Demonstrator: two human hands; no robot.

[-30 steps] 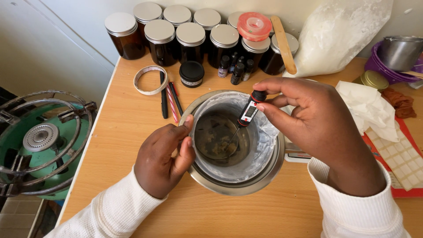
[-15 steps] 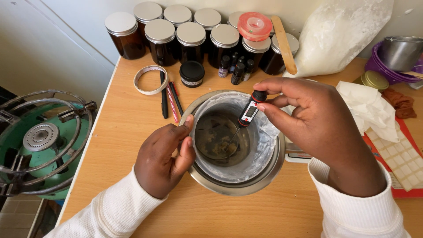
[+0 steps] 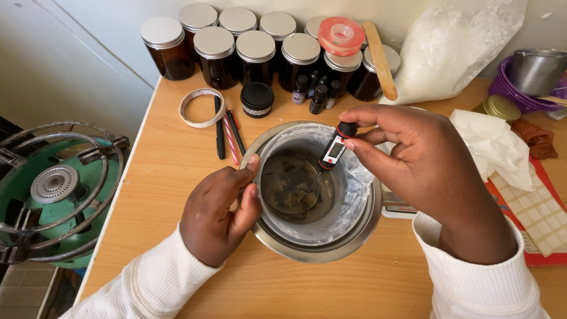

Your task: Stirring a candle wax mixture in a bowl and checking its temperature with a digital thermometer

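A steel pot (image 3: 331,251) sits on the wooden table, lined with clear plastic. Inside it stands a smaller metal cup (image 3: 292,183) of dark liquid with pale lumps. My right hand (image 3: 422,168) pinches the black top of a digital probe thermometer (image 3: 332,150), whose thin metal stem dips into the liquid. My left hand (image 3: 220,212) grips the near left rim of the inner cup, thumb on the edge.
Amber jars with silver lids (image 3: 236,47), small dark bottles (image 3: 316,91), a black tin (image 3: 257,98), a tape ring (image 3: 201,107), pens (image 3: 227,133) and a wooden stick (image 3: 380,59) lie behind. A white bag (image 3: 455,41), tissue (image 3: 493,145) stand right; a green gas burner (image 3: 53,189) left.
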